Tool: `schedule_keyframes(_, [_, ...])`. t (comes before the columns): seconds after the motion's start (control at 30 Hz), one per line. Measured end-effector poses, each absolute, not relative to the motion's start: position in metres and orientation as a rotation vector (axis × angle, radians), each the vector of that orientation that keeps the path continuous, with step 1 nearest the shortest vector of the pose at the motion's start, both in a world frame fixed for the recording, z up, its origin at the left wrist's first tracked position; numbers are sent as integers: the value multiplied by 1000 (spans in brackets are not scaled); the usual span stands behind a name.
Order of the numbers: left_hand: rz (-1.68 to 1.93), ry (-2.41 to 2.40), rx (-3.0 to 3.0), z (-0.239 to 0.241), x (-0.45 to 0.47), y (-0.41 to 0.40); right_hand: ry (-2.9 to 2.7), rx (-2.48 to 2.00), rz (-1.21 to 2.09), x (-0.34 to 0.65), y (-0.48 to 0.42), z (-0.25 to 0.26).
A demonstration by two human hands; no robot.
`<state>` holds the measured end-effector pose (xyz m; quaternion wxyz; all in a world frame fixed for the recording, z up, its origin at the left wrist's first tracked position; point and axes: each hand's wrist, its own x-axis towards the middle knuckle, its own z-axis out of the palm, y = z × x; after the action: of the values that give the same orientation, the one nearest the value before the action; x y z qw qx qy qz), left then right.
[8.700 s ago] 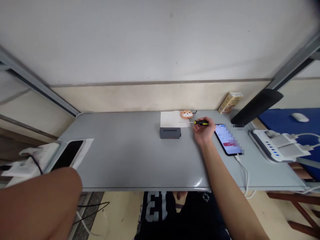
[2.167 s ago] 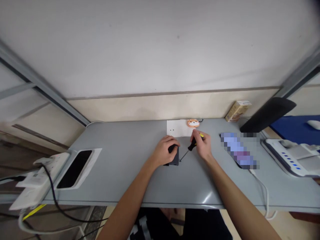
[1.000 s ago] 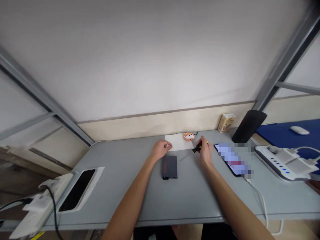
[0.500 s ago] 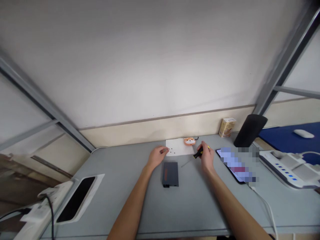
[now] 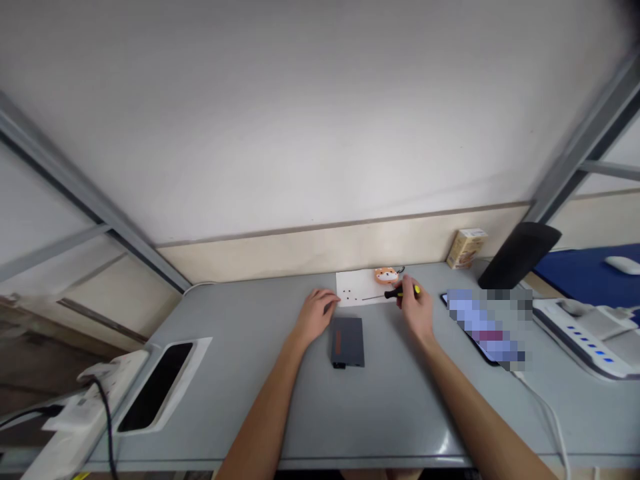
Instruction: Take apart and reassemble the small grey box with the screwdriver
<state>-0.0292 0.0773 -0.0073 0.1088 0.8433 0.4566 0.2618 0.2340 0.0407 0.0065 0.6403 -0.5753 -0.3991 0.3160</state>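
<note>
My right hand [image 5: 417, 309] grips a screwdriver [image 5: 395, 293] with a black and yellow handle. Its thin shaft points left over a white sheet of paper [image 5: 367, 283], the tip close to several tiny dark screws [image 5: 349, 291]. At the sheet's left edge, my left hand [image 5: 316, 313] has its fingers drawn together; whatever they may pinch is too small to make out. Between the hands, nearer to me, a dark grey rectangular device [image 5: 349, 341] with reddish lettering lies flat on the table [image 5: 385, 400]. Neither hand touches it.
An orange animal-face case [image 5: 386, 275] rests on the sheet's back edge. To the right are a lit phone [image 5: 480, 327] on a cable, a power strip [image 5: 575, 333], a small box [image 5: 467, 248] and a black cylinder [image 5: 520, 255]. Another phone [image 5: 157, 387] lies left.
The screwdriver has swung from slanting down toward the table to nearly level, its tip now over the paper near the screws. My left hand stays by the sheet's edge. The view shifted slightly.
</note>
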Motion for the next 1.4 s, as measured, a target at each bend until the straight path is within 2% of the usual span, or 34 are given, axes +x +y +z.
schedule_keyframes(0.33, [541,1306,2659,-9,-27,79,-1018,-1317,819,225,40,-5])
schedule_keyframes(0.6, [642,1341,2566,-11,-29,79,-1087,-1257,841,220,40,-9])
schedule_keyframes(0.83, [389,1403,2640,-4,-17,77,-1105,-1277,837,219,41,-9])
schedule_keyframes(1.07, [336,1433,2655,-5,-18,78,-1103,-1282,839,219,40,-8])
schedule_keyframes(1.27, [378,1404,2657,-7,-18,79,-1016,-1260,792,225,38,-1])
schedule_keyframes(1.4, [606,1380,2527,-5,-19,78,-943,-1247,724,231,36,9])
